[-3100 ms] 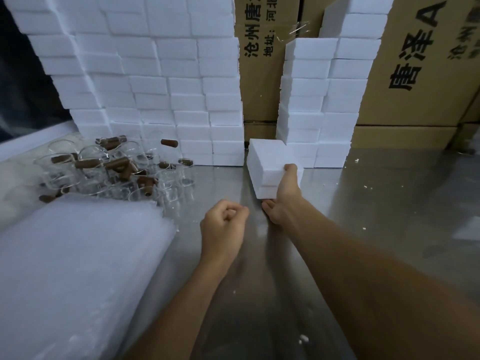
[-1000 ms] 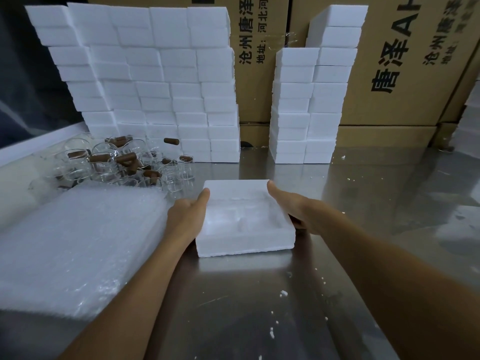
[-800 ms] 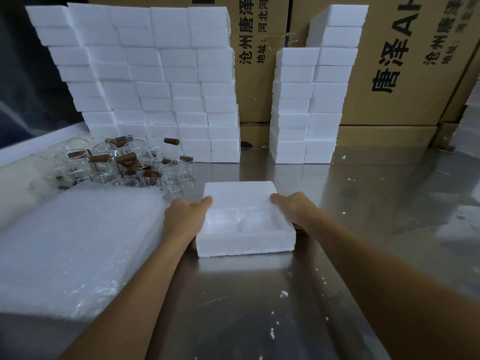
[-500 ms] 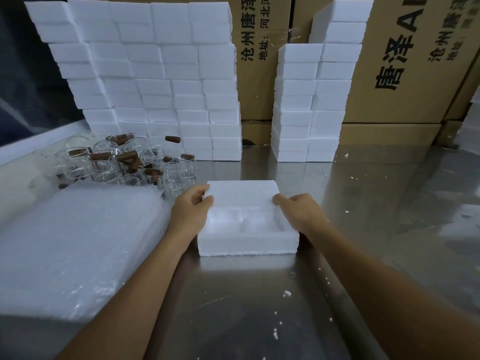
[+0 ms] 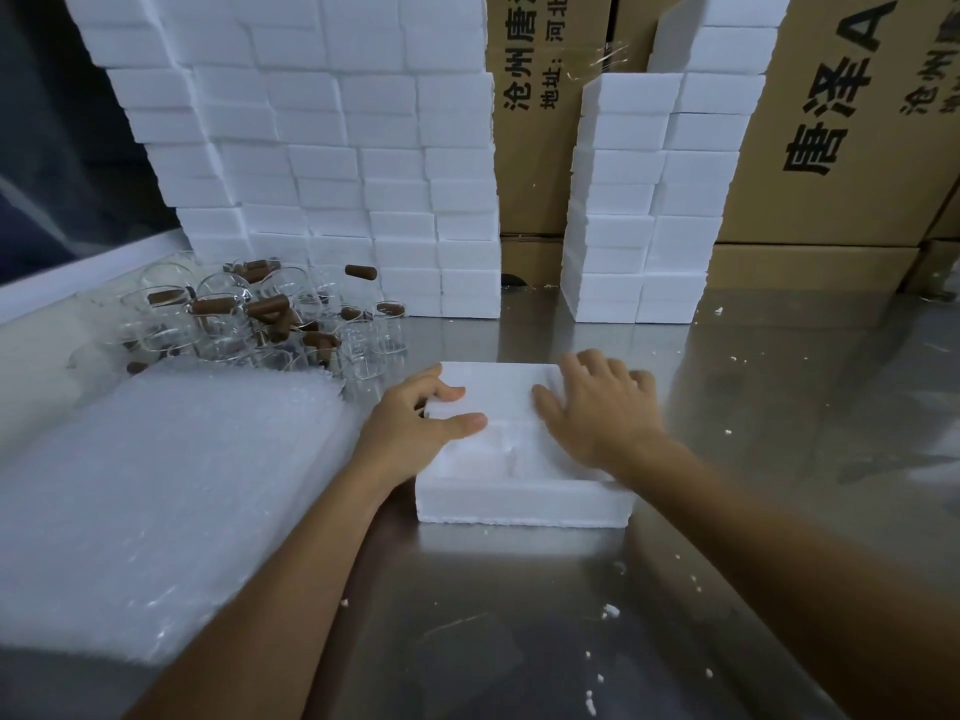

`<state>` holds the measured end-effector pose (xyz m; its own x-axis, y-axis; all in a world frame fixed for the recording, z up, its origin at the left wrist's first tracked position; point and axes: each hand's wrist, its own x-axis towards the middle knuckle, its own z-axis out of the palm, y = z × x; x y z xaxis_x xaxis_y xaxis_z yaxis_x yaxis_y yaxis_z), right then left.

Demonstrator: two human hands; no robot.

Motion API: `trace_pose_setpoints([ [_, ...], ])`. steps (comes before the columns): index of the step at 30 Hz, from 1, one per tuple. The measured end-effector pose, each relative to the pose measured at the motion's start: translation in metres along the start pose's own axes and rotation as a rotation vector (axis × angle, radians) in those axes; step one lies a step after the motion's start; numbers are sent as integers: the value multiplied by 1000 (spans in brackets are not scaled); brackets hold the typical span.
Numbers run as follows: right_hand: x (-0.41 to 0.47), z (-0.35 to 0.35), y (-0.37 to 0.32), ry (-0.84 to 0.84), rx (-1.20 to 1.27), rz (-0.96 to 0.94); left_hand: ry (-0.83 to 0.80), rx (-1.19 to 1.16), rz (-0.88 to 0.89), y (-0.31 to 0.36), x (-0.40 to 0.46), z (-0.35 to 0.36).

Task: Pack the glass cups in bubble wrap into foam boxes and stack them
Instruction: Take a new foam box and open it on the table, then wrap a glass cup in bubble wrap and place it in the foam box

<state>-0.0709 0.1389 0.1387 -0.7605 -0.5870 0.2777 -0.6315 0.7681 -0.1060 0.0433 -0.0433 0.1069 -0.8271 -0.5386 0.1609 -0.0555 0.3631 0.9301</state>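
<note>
A white foam box (image 5: 519,504) lies on the steel table in front of me, with moulded recesses showing in its near half. A flat foam slab (image 5: 498,389) covers its far half. My left hand (image 5: 415,428) pinches the slab's near-left corner between thumb and forefinger. My right hand (image 5: 597,413) lies flat on the box's right side with fingers spread. Glass cups (image 5: 249,330) with brown handles sit in a loose pile at the back left. A thick stack of bubble wrap (image 5: 156,485) lies to the left of the box.
Closed foam boxes form a wide stack (image 5: 337,174) at the back left and a narrower stack (image 5: 639,200) at the back centre. Printed cardboard cartons (image 5: 857,148) stand behind them. Foam crumbs dot the steel table (image 5: 779,407).
Both hands moved from the box's sides onto its top. My right hand now lies flat on it, and my left thumb has come over the slab's corner.
</note>
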Motion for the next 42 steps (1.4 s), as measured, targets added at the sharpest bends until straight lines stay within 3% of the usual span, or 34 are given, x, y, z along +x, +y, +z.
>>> trace_pose_setpoints([
  [5, 34, 8, -27, -214, 102, -95, 22, -11, 17, 4, -4, 2],
  [8, 53, 11, -50, -232, 172, -78, 40, -7, 34, 4, -3, 4],
  [13, 77, 7, -103, -168, 725, -120, 84, 9, 44, 0, 0, 5],
  [17, 89, 7, -147, -258, 571, -378, 97, -4, -7, -4, 1, 6],
  [21, 101, 14, -168, -343, 402, -429, 131, 32, 12, -2, -1, 6],
  [25, 104, 20, -170, -218, 320, -366, 125, 30, 16, 3, -3, 5],
  [33, 109, 32, -163, -168, 301, -191, 155, 18, -24, -7, 1, 4],
  [42, 71, 8, -117, 276, 548, 41, 69, -54, 42, 7, -7, 5],
])
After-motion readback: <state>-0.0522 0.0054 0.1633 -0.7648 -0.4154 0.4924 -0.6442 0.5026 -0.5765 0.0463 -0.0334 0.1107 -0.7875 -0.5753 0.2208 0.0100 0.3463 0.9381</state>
